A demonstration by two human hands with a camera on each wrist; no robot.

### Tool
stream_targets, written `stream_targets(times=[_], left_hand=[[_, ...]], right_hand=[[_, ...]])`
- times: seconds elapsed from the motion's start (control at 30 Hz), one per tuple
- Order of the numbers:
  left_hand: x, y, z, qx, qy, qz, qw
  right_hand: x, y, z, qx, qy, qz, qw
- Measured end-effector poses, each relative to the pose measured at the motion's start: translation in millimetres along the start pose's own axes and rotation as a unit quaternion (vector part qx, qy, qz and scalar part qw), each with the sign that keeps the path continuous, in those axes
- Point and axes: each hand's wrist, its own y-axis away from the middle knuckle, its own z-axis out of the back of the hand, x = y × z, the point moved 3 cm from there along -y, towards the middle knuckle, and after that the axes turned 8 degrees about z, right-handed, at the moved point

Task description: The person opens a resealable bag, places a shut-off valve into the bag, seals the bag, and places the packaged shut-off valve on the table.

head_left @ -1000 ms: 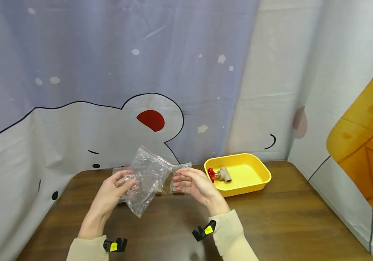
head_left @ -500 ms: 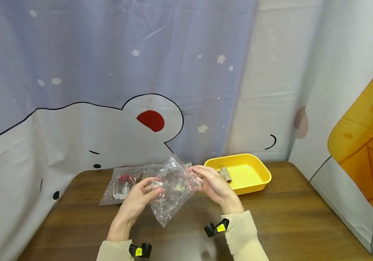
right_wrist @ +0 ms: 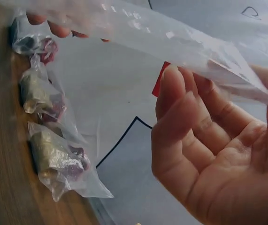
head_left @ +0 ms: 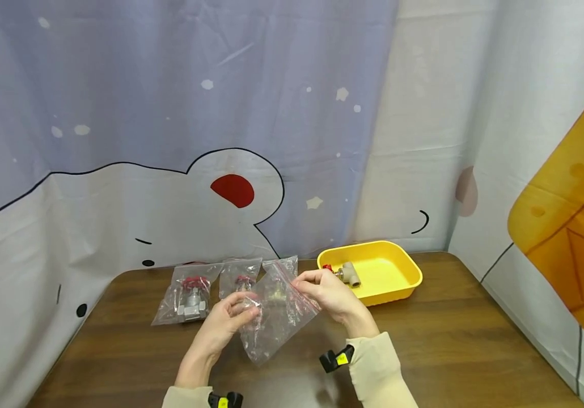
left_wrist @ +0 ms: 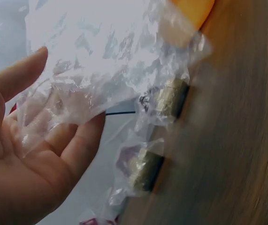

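A clear zip-lock bag with a red-lined zip edge hangs between my hands above the table, and no item shows inside it. My left hand holds its left side between thumb and fingers; in the left wrist view the crinkled bag lies across those fingers. My right hand pinches the zip edge at the upper right. Behind stand bagged valves with red handwheels: a silver one at left, a second bagged valve, and a brassy bagged valve seen in the right wrist view.
A yellow tray stands at the back right of the wooden table. Inside it lies a grey tee-shaped valve with a red handle. A printed curtain hangs right behind the table.
My left hand has carried the bag rightward, and my right hand, apart from it a second ago, now pinches its zip edge. The bagged valves on the left have come into view.
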Motion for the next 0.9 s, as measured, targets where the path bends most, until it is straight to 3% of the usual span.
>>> stream_targets(times=[0.1, 0.17, 0.27, 0.37, 0.47, 0.63, 0.77, 0.9], left_hand=[[-2.6, 2.1, 3.5, -0.039, -0.036, -0.006, 0.9986], [-7.8, 4.4, 6.6, -0.093, -0.065, -0.025, 0.9933], [-20.1, 9.3, 7.4, -0.184, -0.104, -0.068, 0.9751], [-34.5, 13.8, -1.8, -0.231, -0.112, -0.097, 0.9615], [-47.1, 17.5, -18.0, -0.242, -0.111, -0.114, 0.9571], [-58.5, 25.1, -40.8, -0.262, -0.161, -0.116, 0.9444], [-60.8, 29.3, -51.4, -0.245, -0.196, -0.089, 0.9452], [-60.4, 30.0, -56.7, -0.219, -0.198, -0.074, 0.9526]], right_hand=[[2.5, 0.0, -0.5, -0.005, 0.055, 0.006, 0.9985], [6.1, 0.5, -1.9, -0.010, 0.094, 0.014, 0.9955], [13.2, 2.6, -5.3, -0.017, 0.141, 0.024, 0.9896], [21.4, 5.8, -9.3, -0.023, 0.174, 0.029, 0.9841], [28.3, 7.5, -13.8, -0.027, 0.214, 0.033, 0.9759], [37.1, 9.7, -23.7, -0.035, 0.275, 0.039, 0.9599], [40.4, 10.6, -32.0, -0.034, 0.302, 0.049, 0.9515], [41.8, 10.4, -38.0, -0.031, 0.320, 0.059, 0.9452]])
